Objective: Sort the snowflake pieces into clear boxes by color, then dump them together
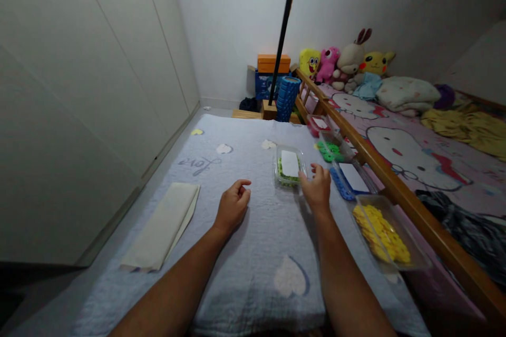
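A clear plastic box (290, 167) holding green pieces, with a white card on top, lies on the pale blue blanket (253, 253). My right hand (317, 188) rests at the box's near right corner, fingers curled against its edge. My left hand (232, 205) lies on the blanket to the left of the box, fingers loosely curled, with nothing visible in them.
Along the right stand more clear boxes: yellow pieces (381, 233), blue pieces (351, 179), green pieces (331, 150) and a red one (318, 125). A folded cream cloth (163, 226) lies on the left. A wooden bed rail (395, 184), wardrobe doors (79, 89) and a black pole (282, 31) border the blanket.
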`<state>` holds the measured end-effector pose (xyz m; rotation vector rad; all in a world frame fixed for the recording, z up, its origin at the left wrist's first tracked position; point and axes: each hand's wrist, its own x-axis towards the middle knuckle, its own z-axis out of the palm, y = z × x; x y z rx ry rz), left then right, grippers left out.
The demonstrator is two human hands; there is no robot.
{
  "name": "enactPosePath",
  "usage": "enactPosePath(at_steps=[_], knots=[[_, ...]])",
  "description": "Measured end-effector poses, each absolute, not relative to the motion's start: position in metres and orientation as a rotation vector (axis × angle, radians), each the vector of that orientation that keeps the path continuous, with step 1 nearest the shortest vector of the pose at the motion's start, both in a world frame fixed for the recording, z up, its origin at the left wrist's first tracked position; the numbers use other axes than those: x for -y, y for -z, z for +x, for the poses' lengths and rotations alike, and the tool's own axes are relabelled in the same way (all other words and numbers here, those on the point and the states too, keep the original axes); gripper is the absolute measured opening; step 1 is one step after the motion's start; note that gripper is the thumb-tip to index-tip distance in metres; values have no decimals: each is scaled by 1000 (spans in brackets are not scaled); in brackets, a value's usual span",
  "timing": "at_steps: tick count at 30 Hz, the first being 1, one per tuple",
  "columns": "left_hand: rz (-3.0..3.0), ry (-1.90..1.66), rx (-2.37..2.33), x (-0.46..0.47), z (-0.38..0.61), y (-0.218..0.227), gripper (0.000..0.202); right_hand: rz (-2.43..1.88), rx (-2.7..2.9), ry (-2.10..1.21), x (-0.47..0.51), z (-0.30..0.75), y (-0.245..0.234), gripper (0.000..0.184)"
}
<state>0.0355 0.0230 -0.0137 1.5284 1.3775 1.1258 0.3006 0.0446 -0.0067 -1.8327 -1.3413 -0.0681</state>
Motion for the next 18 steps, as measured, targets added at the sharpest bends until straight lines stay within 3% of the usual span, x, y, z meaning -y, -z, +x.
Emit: enactPosePath(at_steps=[7, 18], knots=[[1521, -1140, -1463, -28, 29, 15, 29, -1768, 2028, 22, -22, 270, -10, 26], [1573, -1091, -1494, -28, 29, 14, 31, -1840, 2006, 168, -81, 300, -5, 21]])
